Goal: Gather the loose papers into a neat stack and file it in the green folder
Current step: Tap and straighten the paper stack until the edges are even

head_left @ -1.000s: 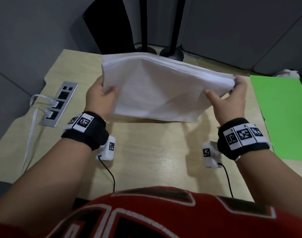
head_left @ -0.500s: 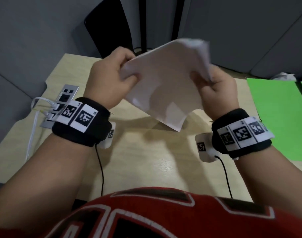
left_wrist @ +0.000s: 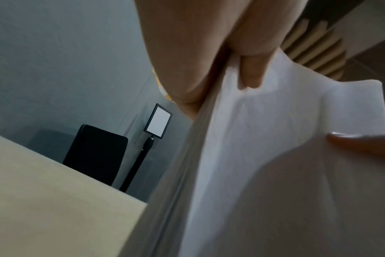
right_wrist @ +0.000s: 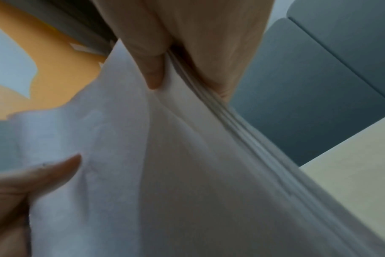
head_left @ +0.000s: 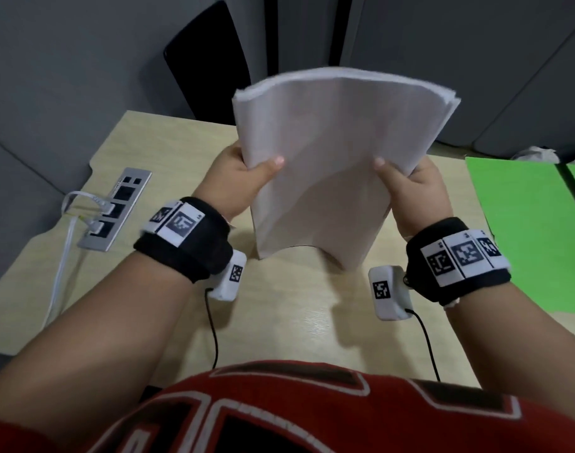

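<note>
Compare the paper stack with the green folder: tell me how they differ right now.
The paper stack is white, the green folder bright green. The stack is held upright and bowed, gripped at its sides by the left hand and right hand; the folder lies flat on the desk, untouched, at the person's right. Both are flat, sheet-like things.

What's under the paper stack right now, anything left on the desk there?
Both hands, left and right, hold the paper stack upright above the desk. Below its bottom edge only bare wood shows. The desk behind the sheets is hidden.
</note>
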`<state>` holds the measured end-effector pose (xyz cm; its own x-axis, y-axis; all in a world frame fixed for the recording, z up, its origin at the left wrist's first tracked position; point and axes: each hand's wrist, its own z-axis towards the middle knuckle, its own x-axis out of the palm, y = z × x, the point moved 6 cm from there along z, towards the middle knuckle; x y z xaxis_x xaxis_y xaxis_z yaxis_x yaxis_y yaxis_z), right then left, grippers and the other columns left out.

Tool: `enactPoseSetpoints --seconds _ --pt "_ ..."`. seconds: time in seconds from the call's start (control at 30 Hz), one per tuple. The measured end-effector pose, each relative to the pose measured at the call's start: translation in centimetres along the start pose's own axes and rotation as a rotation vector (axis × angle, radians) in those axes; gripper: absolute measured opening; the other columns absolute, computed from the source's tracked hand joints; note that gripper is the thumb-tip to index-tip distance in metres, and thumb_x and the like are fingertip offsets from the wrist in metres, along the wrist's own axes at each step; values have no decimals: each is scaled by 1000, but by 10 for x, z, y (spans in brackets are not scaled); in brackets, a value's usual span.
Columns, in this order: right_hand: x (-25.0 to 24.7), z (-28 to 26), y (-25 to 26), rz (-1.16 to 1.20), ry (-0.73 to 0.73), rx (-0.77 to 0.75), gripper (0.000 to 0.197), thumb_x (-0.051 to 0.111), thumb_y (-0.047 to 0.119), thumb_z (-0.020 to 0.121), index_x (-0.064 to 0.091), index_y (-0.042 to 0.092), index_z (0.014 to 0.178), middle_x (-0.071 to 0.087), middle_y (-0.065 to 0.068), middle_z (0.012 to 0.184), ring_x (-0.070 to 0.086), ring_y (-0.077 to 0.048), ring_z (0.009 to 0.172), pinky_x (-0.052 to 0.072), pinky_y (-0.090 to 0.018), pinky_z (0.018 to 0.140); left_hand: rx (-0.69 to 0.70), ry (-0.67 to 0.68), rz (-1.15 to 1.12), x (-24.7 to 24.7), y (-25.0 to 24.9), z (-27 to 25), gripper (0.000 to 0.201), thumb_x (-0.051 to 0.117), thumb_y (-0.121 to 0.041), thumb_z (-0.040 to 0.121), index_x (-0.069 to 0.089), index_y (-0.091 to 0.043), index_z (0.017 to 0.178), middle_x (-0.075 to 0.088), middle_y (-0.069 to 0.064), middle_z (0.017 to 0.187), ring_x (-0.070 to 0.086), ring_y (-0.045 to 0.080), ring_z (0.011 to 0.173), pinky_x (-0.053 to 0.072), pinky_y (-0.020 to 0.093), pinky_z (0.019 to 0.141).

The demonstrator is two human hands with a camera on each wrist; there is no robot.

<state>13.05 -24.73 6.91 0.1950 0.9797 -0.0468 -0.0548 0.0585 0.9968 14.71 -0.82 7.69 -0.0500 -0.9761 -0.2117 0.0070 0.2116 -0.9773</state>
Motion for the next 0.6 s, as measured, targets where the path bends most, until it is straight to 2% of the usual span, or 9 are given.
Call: enactPoseSetpoints --seconds 0.1,0.17,0.23,0.27,0.33,0.4,0.5,0.57,0.6 --pt "-4 2 14 161 -54 -91 19 67 22 76 66 24 95 71 5 91 66 -18 92 55 -36 83 118 -127 -68 -8 -17 -3 21 66 -18 88 67 -6 106 72 0 94 71 12 88 56 24 78" --pt "-8 2 14 200 -74 -113 29 69 16 77 59 23 103 67 1 99 64 -13 91 54 -28 78 133 -90 -156 -11 -17 -2 27 71 -14 84 65 -5 109 72 1 97 70 15 93 57 27 81" --pt "-8 1 5 96 -51 -72 38 68 13 76 53 17 112 64 -4 107 63 -12 92 53 -25 77 55 -3 -198 -11 -3 0 35 77 -13 75 66 -13 108 74 -2 99 69 16 98 56 32 86" --pt "-4 -1 -2 11 -15 -44 41 66 15 77 52 18 115 65 -4 110 64 -14 95 55 -30 80 0 41 -148 -9 6 0 34 77 -15 73 68 -20 105 75 -6 98 69 14 98 54 31 87" --pt "6 -4 -10 -150 41 -22 33 57 19 80 56 32 110 66 1 112 63 -16 104 53 -43 92 -64 77 29 -2 16 -1 23 76 -18 78 68 -26 98 73 -9 96 69 8 94 51 29 86" --pt "13 -6 -2 -184 24 -75 29 49 17 84 56 38 103 65 4 110 60 -16 107 48 -46 98 -49 11 69 -1 12 -1 8 68 -19 87 67 -24 93 71 -8 92 68 2 84 50 26 81" --pt "12 -5 18 11 -32 -174 30 47 10 90 58 33 105 66 7 104 62 -12 100 52 -34 89 76 -102 -73 -9 -6 -1 6 67 -18 87 68 -23 90 73 -11 86 71 4 80 54 20 73" --pt "8 -5 14 63 -37 -147 27 54 12 89 55 30 108 65 9 102 63 -6 96 52 -26 83 112 -109 -120 -13 -5 -1 12 72 -18 80 69 -24 90 74 -13 81 71 6 82 55 20 72" --pt "7 -4 4 14 -33 -92 28 57 14 87 53 29 110 65 8 104 63 -7 96 53 -27 83 84 -96 -115 -14 2 -1 15 73 -19 76 69 -25 90 75 -15 80 71 5 82 54 20 72"
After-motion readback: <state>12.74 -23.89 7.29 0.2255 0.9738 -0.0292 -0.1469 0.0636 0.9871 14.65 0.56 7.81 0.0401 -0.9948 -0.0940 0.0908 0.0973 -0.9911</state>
